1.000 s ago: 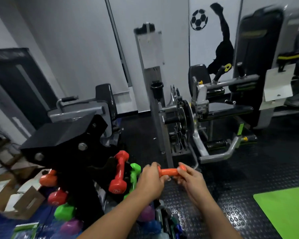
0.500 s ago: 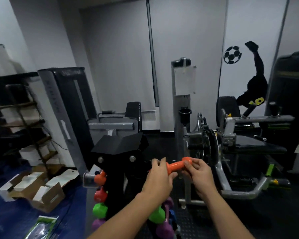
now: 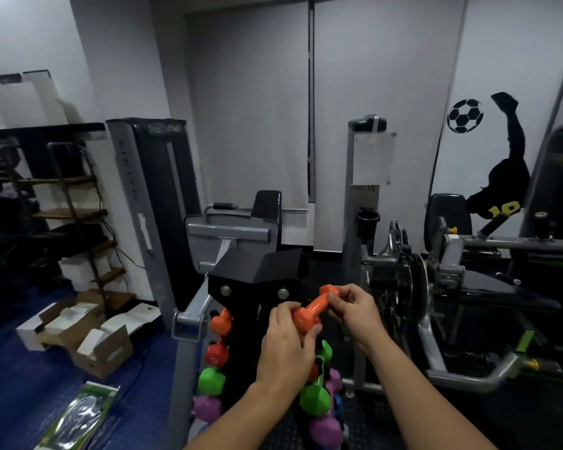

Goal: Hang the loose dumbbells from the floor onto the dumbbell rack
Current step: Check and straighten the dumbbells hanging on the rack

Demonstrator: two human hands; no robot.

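Note:
I hold a small orange dumbbell (image 3: 316, 308) in both hands, tilted with its right end higher. My left hand (image 3: 286, 345) grips its lower left head. My right hand (image 3: 355, 311) pinches the upper right head. The dumbbell is just right of the top of the black dumbbell rack (image 3: 257, 280), touching or very near it. On the rack hang an orange dumbbell (image 3: 221, 321), a red one (image 3: 217, 354), green ones (image 3: 212, 380) and purple ones (image 3: 207, 409). My left forearm hides part of the rack's right side.
A grey weight machine (image 3: 403, 280) stands close on the right, another grey machine (image 3: 231, 235) behind the rack. Open cardboard boxes (image 3: 88, 336) and a green packet (image 3: 78, 414) lie on the blue floor at left. A dark ladder shelf (image 3: 75, 203) is at far left.
My view has risen and turned left, so the rack now sits centred. Both hands carried the orange dumbbell up toward the rack top and tilted it, right end raised.

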